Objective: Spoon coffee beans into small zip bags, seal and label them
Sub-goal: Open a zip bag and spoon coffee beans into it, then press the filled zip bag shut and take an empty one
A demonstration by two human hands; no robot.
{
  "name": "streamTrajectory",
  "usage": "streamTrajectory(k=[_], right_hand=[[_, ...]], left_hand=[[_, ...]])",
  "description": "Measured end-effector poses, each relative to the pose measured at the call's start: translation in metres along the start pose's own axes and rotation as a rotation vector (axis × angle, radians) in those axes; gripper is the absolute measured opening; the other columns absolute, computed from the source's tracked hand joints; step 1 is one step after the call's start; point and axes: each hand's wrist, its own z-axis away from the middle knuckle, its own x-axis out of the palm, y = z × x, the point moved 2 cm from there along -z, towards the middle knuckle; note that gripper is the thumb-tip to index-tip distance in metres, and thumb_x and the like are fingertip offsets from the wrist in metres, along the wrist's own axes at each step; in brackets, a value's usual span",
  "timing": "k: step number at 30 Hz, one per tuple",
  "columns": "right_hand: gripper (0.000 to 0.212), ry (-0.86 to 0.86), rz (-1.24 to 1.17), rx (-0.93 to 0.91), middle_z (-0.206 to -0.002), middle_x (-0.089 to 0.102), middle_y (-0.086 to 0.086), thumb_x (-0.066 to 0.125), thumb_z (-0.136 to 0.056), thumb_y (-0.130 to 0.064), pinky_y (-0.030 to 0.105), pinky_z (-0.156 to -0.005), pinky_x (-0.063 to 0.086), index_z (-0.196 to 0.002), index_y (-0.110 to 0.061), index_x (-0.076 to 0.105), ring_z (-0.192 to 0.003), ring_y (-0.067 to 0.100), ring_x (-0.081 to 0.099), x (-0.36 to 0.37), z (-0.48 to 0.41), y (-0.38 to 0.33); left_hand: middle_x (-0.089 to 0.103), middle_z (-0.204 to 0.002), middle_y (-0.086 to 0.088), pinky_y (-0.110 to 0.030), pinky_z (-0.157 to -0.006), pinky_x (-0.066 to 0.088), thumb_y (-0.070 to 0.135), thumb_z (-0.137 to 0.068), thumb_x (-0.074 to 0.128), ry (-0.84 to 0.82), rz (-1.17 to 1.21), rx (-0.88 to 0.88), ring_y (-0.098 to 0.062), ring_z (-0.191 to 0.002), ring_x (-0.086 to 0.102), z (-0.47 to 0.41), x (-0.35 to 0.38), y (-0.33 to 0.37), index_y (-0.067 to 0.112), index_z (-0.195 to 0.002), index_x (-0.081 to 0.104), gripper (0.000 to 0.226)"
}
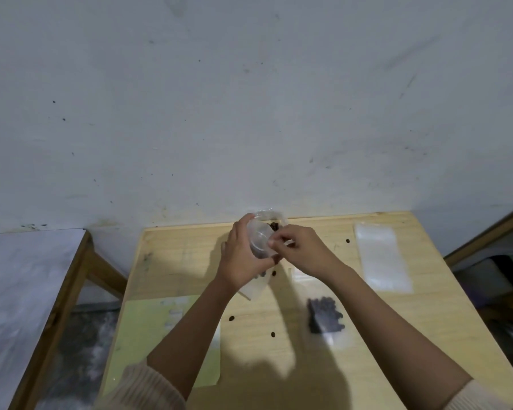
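Beyond cream sleeves [142, 389] at bottom, a centre-frame zip bag [259, 247] is gripped by left hand [240, 258], pinched by right hand [302, 250], and is best held upright.

A small clear zip bag [256, 247] is held above the surface, its mouth up and its lower end hanging down towards the wood. The left hand [243, 258] grips it from the side, and the right hand [305, 250] pinches it at the mouth. A few dark coffee beans show inside it. Just behind it, at the far edge, a crumpled clear bag of beans [274, 224] stands. A filled zip bag [325, 318], dark with beans, lies flat nearer on the right. A stack of empty zip bags [381, 258] lies flat far right. A pale green label sheet [157, 335] lies at the left. Single loose beans [231, 318] are scattered on the wood.
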Motion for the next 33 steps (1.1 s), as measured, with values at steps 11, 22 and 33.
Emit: streamTrajectory(k=[11,22,33], right_hand=[[0.007,0.343,-0.091,-0.038,-0.080,0.068,0.003,0.064,-0.086,-0.013,0.011,-0.065,0.044,-0.082,-0.011,0.070,-0.070,0.008,0.057,-0.041,0.002,-0.009],[0.017,0.395,-0.083,-0.164,-0.080,0.066,-0.004,0.075,-0.075,-0.010,0.026,-0.075,0.054,-0.083,-0.018,0.063,-0.078,0.007,0.063,-0.058,0.004,-0.031],[0.006,0.252,0.116,-0.075,-0.081,0.065,0.000,0.062,-0.087,-0.011,0.012,-0.064,0.041,-0.087,-0.013,0.068,-0.075,0.013,0.057,-0.047,-0.002,-0.027]], left_hand=[[0.062,-0.103,0.011,-0.017,-0.082,0.049,0.019,-0.089,0.062,0.148,0.418,0.042,-0.007,-0.098,0.060,-0.005,-0.030,0.031,0.024,-0.110,0.058,0.022],[0.069,-0.085,0.006,-0.017,-0.077,0.051,0.011,-0.082,0.071,0.178,0.490,0.097,-0.008,-0.083,0.064,-0.018,-0.041,0.067,0.023,-0.084,0.067,0.014],[0.066,-0.078,0.007,-0.020,-0.074,0.052,0.008,-0.082,0.070,0.125,0.444,0.094,-0.011,-0.078,0.065,-0.015,-0.034,0.068,0.020,-0.085,0.066,0.013]])
